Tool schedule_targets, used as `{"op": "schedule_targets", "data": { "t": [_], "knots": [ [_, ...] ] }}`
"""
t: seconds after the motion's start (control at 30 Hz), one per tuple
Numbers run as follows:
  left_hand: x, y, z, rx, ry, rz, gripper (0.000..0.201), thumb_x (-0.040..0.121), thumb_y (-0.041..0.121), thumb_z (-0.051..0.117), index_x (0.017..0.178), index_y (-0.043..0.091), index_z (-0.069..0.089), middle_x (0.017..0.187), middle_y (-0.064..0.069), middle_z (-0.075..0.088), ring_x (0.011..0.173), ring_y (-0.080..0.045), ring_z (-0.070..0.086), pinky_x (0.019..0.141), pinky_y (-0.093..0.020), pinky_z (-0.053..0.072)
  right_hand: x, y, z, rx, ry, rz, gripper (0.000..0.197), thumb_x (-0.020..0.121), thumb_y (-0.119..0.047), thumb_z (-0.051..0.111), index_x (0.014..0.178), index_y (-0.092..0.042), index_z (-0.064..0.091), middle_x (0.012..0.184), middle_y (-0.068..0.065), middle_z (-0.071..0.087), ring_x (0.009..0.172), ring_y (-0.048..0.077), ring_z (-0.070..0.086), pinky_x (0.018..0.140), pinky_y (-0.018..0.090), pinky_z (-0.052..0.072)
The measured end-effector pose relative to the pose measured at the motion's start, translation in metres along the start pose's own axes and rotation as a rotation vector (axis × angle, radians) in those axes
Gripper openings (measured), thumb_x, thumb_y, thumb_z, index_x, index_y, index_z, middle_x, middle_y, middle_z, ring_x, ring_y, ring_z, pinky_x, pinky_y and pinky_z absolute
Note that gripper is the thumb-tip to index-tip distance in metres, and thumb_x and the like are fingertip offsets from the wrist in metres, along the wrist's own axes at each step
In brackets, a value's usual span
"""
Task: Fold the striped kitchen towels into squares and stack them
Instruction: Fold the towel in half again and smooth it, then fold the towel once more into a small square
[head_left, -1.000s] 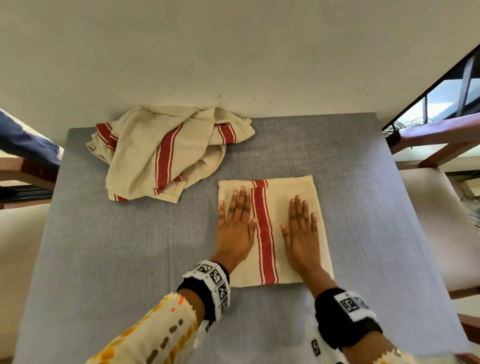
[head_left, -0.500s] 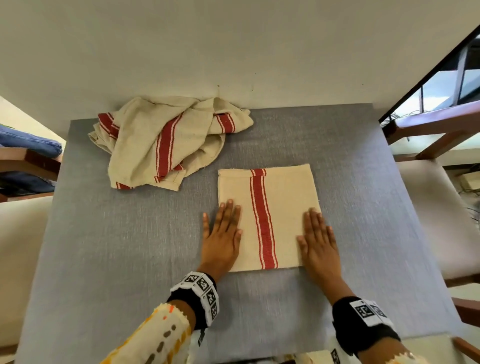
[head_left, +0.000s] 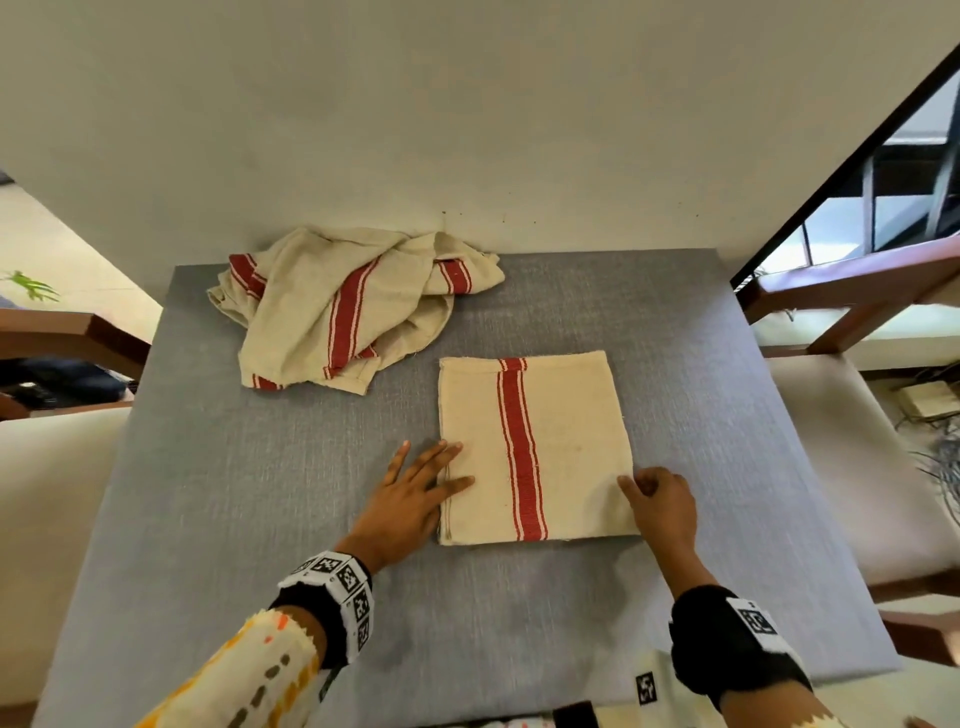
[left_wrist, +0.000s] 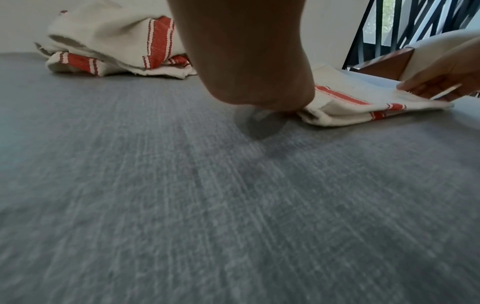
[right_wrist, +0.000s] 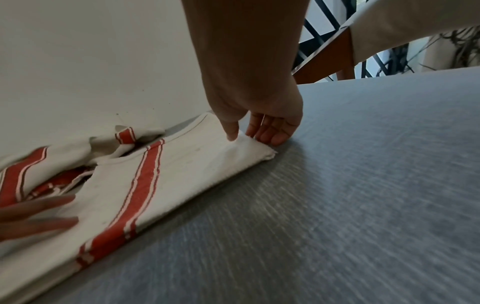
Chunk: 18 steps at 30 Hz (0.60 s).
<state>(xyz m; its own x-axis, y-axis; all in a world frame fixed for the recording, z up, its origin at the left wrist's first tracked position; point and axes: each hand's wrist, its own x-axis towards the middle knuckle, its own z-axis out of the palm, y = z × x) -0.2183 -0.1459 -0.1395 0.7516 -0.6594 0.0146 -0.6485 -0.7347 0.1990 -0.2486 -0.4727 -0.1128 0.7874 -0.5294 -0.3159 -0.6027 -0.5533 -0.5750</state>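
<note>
A folded cream towel with a red stripe (head_left: 530, 447) lies flat on the grey table (head_left: 260, 493), right of centre. My left hand (head_left: 415, 488) rests flat at its left edge, fingers straight, thumb and fingertips on the cloth. At the towel's right edge my right hand (head_left: 657, 499) pinches the cloth between thumb and fingers; the right wrist view shows the thumb on top and the fingers (right_wrist: 270, 135) under the slightly lifted edge of the folded towel (right_wrist: 155, 174). A crumpled pile of striped towels (head_left: 348, 306) lies at the back left against the wall.
The wall (head_left: 467, 130) runs along the table's far edge. Wooden chairs with cream seats stand to the right (head_left: 852, 291) and left (head_left: 67, 332). Bare grey table surface lies in front and to both sides of the folded towel.
Both hands slid off the top of the folded towel outward to its side edges. The right hand went from flat to pinching the right edge. The view pulled back.
</note>
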Motion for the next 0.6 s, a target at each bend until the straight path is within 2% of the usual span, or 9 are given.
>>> {"op": "schedule_targets", "data": {
  "t": [0.03,0.1,0.2,0.27,0.3,0.37,0.4,0.5,0.6],
  "knots": [
    [0.003,0.001,-0.002,-0.021,-0.001,0.004,0.043,0.084,0.031,0.04,0.127,0.035,0.043,0.148,-0.001,0.028,0.144,-0.012,-0.001,0.115,-0.042,-0.003,0.001,-0.001,0.0,0.013,-0.01,0.01,0.021,0.084,-0.024,0.064,0.093,-0.005,0.061,0.096,0.015,0.061,0.082,0.027,0.059,0.071,0.032,0.045],
    [0.01,0.004,-0.006,-0.058,0.002,0.008,0.035,0.081,0.028,0.042,0.115,0.033,0.05,0.144,-0.003,0.038,0.141,-0.016,0.014,0.116,-0.039,-0.003,0.001,-0.006,-0.003,0.051,-0.019,0.017,0.015,0.085,-0.019,0.063,0.087,-0.005,0.059,0.086,0.011,0.06,0.08,0.028,0.058,0.069,0.029,0.04],
    [0.016,0.007,-0.007,-0.081,0.025,0.034,0.029,0.075,0.014,0.054,0.099,0.028,0.048,0.135,-0.005,0.052,0.131,-0.017,0.029,0.115,-0.034,0.0,-0.001,-0.009,-0.012,0.133,-0.061,-0.006,0.01,0.087,-0.014,0.059,0.083,-0.009,0.051,0.077,0.004,0.054,0.079,0.024,0.053,0.064,0.028,0.037],
    [0.017,0.013,-0.008,-0.144,-0.006,0.02,0.045,0.063,0.005,0.072,0.094,0.026,0.045,0.129,-0.005,0.057,0.126,-0.016,0.039,0.113,-0.029,0.003,-0.005,-0.008,-0.019,0.212,-0.119,-0.036,0.012,0.088,-0.011,0.057,0.094,-0.013,0.047,0.078,0.002,0.054,0.079,0.022,0.052,0.061,0.025,0.038],
    [0.017,0.015,-0.007,-0.167,-0.016,0.006,0.047,0.062,0.006,0.073,0.093,0.026,0.044,0.126,-0.004,0.059,0.123,-0.017,0.046,0.113,-0.026,0.002,-0.006,-0.005,-0.023,0.24,-0.157,-0.063,0.021,0.088,-0.01,0.056,0.103,-0.017,0.043,0.081,0.004,0.055,0.077,0.02,0.052,0.061,0.025,0.039],
    [0.015,0.02,-0.007,-0.181,0.007,-0.024,0.029,0.072,0.013,0.056,0.096,0.025,0.045,0.125,-0.003,0.061,0.117,-0.017,0.054,0.114,-0.023,0.002,-0.007,0.002,-0.031,0.246,-0.268,-0.115,0.033,0.091,-0.011,0.052,0.117,-0.027,0.04,0.09,0.007,0.057,0.081,0.017,0.054,0.066,0.024,0.041],
    [0.014,0.022,-0.007,-0.201,0.005,-0.048,0.025,0.076,0.016,0.045,0.101,0.023,0.046,0.125,-0.004,0.06,0.116,-0.019,0.055,0.115,-0.024,0.009,-0.006,0.005,-0.035,0.233,-0.33,-0.135,0.032,0.092,-0.01,0.048,0.119,-0.027,0.043,0.097,0.007,0.057,0.087,0.018,0.053,0.069,0.024,0.042],
    [0.014,0.031,-0.013,-0.353,0.001,-0.228,0.051,0.08,0.024,0.024,0.121,0.014,0.051,0.121,-0.016,0.061,0.115,-0.035,0.055,0.105,-0.042,0.037,0.0,0.012,-0.047,0.269,-0.502,-0.138,0.033,0.096,-0.005,0.035,0.109,-0.02,0.061,0.119,0.003,0.052,0.105,0.021,0.05,0.08,0.026,0.043],
    [0.018,0.035,-0.018,-0.469,0.032,-0.337,0.061,0.078,0.031,0.016,0.12,0.006,0.053,0.105,-0.019,0.065,0.102,-0.036,0.057,0.091,-0.039,0.047,0.006,0.011,-0.058,0.243,-0.635,-0.151,0.042,0.092,0.007,0.031,0.113,-0.017,0.06,0.123,0.003,0.048,0.113,0.021,0.045,0.086,0.025,0.041]
  ]
}}
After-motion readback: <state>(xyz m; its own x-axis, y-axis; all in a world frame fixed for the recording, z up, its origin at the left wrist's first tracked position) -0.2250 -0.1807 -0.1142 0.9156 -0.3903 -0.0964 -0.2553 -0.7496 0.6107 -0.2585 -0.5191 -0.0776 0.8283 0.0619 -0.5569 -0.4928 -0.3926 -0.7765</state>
